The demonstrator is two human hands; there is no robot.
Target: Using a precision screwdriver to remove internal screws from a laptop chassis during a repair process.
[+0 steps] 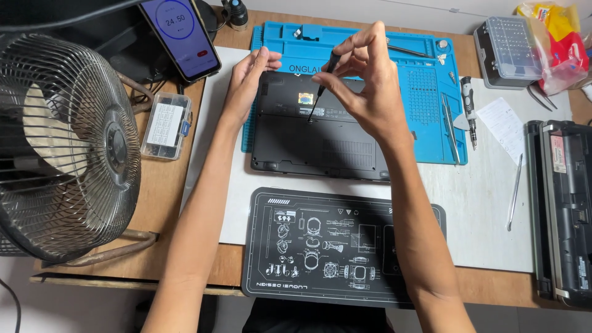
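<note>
A black laptop (320,145) lies bottom side up on a blue work mat (425,92). My right hand (364,77) pinches a thin black screwdriver (324,86) upright, with its tip down on the laptop's underside near the middle. My left hand (246,77) rests on the laptop's far left corner, fingers together and flat against the edge.
A dark printed mat (296,246) lies near the table's front edge. A metal fan (68,148) stands at left, with a small clear parts box (166,126) and a propped phone (182,37). Tweezers (450,126), another screwdriver (470,111), a bit case (509,43), a metal pry tool (515,191) and another black device (564,209) lie at right.
</note>
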